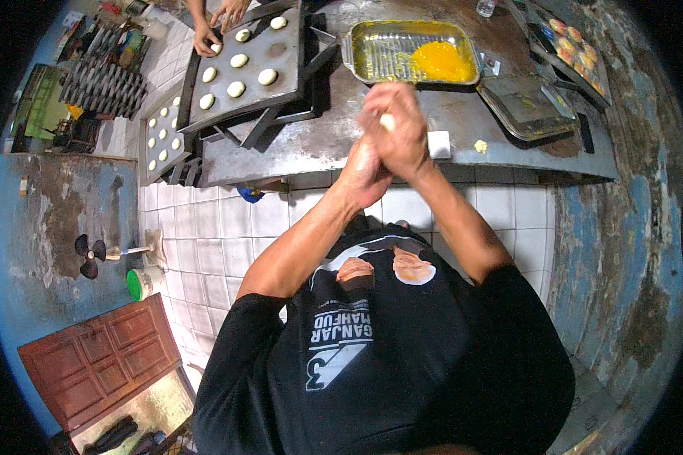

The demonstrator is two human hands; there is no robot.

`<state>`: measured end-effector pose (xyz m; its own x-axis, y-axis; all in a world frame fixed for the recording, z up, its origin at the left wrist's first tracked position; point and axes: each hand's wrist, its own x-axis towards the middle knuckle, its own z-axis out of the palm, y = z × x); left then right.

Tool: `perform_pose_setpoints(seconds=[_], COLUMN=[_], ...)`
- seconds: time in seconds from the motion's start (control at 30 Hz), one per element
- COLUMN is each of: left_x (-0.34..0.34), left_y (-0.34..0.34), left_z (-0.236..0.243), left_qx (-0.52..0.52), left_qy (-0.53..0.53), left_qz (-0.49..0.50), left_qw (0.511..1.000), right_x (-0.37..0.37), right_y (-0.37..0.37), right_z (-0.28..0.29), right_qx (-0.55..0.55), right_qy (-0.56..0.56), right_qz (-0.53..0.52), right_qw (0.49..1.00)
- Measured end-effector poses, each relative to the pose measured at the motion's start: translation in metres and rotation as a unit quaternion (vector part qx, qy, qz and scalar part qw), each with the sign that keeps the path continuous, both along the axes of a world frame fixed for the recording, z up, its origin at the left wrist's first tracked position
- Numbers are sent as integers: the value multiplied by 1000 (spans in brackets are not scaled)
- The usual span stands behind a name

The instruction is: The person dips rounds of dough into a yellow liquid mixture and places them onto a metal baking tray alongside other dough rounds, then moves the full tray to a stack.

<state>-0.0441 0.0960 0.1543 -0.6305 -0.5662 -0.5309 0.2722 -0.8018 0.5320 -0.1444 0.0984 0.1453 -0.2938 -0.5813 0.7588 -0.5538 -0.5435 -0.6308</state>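
While your two hands meet over the middle of the near edge, the work looks partway along: many pieces are set out, and at least one is not yet down. Your tabletop (281, 155) is broad, dull grey metal, scuffed and stained. At far left, you have a flat dark baking tray (258, 49) on a rough metal frame, set with smooth, pale, domed dough rounds (239, 60); a darker patch toward its right side carries none. Left of and below it, a second tray (173, 158) bears neat rows of similar rounds. Just beyond your hands, the ribbed oblong pan (377, 45) is smeared yellow, with a glossy, soft yellow mass (444, 61) heaped at its right; plenty remains there. To the right lies a shallow dark pan (527, 106), dull and rectangular. A co-worker's hand (205, 39) touches one round at the far tray's left edge. Your right hand (404, 135), slightly blurred, has its fingers curled around a pale dough piece (387, 121), partly showing at the top of the fist. Your left hand (366, 173) presses beneath; how its fingers are set, you cannot tell. Smallest, a cream-coloured crumb (480, 146) lies right of your hands.
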Motion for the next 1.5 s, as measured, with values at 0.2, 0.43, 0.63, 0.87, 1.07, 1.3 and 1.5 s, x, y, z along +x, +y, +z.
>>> perform_pose_setpoints(seconds=[0.2,0.43,0.63,0.87,1.07,1.3,1.5], left_x=[36,89,152,221,312,378,306], left_y=[-45,-106,-191,-308,-372,-402,-513], left_z=[-11,1,-43,-56,-61,-76,-94], left_qx=[-26,13,-685,-473,-431,-533,-693], left_qy=[213,100,-335,-215,-255,-331,-261], left_qz=[-9,76,161,232,196,135,121], left_qw=[977,992,627,822,843,767,661], right_x=[11,80,121,155,135,123,110], right_y=[-35,-95,-174,-313,-468,-498,-524], right_z=[-15,-36,-60,-67,-117,-190,-148], right_qx=[15,126,276,370,366,343,511], right_qy=[-3,-326,-732,-636,136,367,264], right_qz=[52,139,375,374,-92,-60,84], right_qw=[999,927,497,564,916,863,814])
